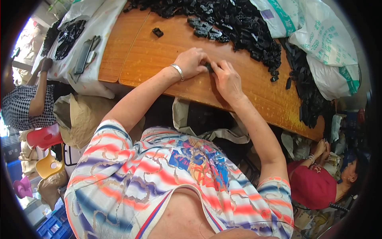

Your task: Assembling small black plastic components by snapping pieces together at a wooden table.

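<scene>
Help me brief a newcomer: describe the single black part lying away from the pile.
Start at the wooden table and its black parts heap along the far edge. Left of the heap lies one small black clip, alone on bare wood, touching nothing.

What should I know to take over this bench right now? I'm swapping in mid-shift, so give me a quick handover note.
Left hand, bracelet on its wrist: fingers curled on a small black plastic part at the wooden table.
Right hand: pinching the same part from the other side.
Big pile of black parts lies across the table's far side; one stray part sits apart on the left.
Done: cannot tell, no finished pieces are distinguishable.
Left: the pile looks large.
</scene>
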{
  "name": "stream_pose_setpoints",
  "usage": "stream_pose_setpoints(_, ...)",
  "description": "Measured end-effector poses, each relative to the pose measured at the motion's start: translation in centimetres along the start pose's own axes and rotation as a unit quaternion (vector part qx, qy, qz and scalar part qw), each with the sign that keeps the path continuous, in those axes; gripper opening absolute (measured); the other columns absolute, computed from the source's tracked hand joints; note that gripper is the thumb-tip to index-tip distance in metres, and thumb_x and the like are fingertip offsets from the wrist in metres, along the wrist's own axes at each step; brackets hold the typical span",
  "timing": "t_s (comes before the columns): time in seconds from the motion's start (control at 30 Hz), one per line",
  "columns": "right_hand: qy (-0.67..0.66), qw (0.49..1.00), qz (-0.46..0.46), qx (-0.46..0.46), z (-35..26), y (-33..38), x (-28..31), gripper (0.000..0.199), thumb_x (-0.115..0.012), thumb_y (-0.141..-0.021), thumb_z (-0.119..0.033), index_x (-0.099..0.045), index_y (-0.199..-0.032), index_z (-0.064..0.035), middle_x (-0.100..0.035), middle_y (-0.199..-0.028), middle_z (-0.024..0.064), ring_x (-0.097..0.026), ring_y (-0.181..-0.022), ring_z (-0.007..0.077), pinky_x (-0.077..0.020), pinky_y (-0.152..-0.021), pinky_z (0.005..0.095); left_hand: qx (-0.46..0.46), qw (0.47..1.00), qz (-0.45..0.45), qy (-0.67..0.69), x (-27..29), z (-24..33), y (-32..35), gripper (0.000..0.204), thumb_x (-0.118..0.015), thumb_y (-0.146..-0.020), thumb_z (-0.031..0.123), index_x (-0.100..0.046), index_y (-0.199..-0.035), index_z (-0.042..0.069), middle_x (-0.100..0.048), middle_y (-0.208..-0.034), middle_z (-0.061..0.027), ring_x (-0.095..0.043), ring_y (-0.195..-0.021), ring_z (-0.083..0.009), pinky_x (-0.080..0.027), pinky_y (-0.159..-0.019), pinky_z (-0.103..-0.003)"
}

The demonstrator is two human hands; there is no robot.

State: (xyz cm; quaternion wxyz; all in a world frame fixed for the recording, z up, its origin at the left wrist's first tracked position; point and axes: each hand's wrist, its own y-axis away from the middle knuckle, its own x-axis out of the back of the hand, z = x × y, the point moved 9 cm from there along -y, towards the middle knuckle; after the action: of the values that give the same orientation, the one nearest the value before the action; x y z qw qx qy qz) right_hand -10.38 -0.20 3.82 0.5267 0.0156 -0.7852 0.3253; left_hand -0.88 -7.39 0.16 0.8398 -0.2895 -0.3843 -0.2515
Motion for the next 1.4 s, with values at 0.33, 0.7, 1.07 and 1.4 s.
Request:
stream_pose_setpoints(0.33, -0.138, 0.978, -0.145, -0.055, -5.1, 7.6, 3.4, 0.029, -0.074, -0.076, -0.009, -0.067, -0.104, -0.0060, -0.062, -0.094, 0.0128, -0.065, -0.084, 0.0332, -0.0538, -0.070, 0.0402, 0.059, 0.981, 0.163, -0.084, 5.3, -3.9, -3.7, 0.030, -0.071, -0.084, 0.019, -0.064, -0.111, 0.007, -0.061, -0.110, -0.0133, -0.059, -0.103, -0.0308, -0.049, -0.091, -0.039)
stream_pose_setpoints(0.7, 0.093, 0.986, 0.047, -0.132, 11.7, -1.4, 2.6, 0.023, -0.064, -0.084, -0.005, -0.070, -0.106, -0.0108, -0.062, -0.103, 0.0099, -0.066, -0.086, 0.0330, -0.0546, -0.074, 0.0418, -0.004, 0.978, 0.202, -0.047, 3.8, -2.3, -3.0, 0.015, -0.075, -0.077, 0.009, -0.066, -0.088, 0.005, -0.064, -0.087, -0.0104, -0.059, -0.087, -0.0299, -0.049, -0.077, -0.039)
stream_pose_setpoints(1.07, 0.101, 0.963, -0.080, -0.239, 14.7, -3.3, 0.9, 0.026, -0.075, -0.081, -0.016, -0.060, -0.100, -0.0076, -0.060, -0.108, 0.0173, -0.064, -0.095, 0.0397, -0.0524, -0.080, 0.0461, -0.010, 0.994, 0.106, -0.036, 1.3, 4.1, 0.1, 0.028, -0.069, -0.080, 0.007, -0.063, -0.107, 0.006, -0.059, -0.094, -0.0108, -0.058, -0.093, -0.0319, -0.050, -0.080, -0.039)
stream_pose_setpoints(1.4, -0.095, 0.980, 0.009, -0.172, 8.5, -1.6, 2.2, 0.021, -0.074, -0.077, -0.003, -0.065, -0.096, -0.0031, -0.065, -0.095, 0.0143, -0.065, -0.087, 0.0321, -0.0527, -0.076, 0.0393, -0.106, 0.989, 0.108, -0.004, 1.2, 2.8, 0.4, 0.019, -0.070, -0.079, 0.004, -0.061, -0.096, 0.005, -0.063, -0.089, -0.0093, -0.062, -0.084, -0.0286, -0.052, -0.072, -0.037)
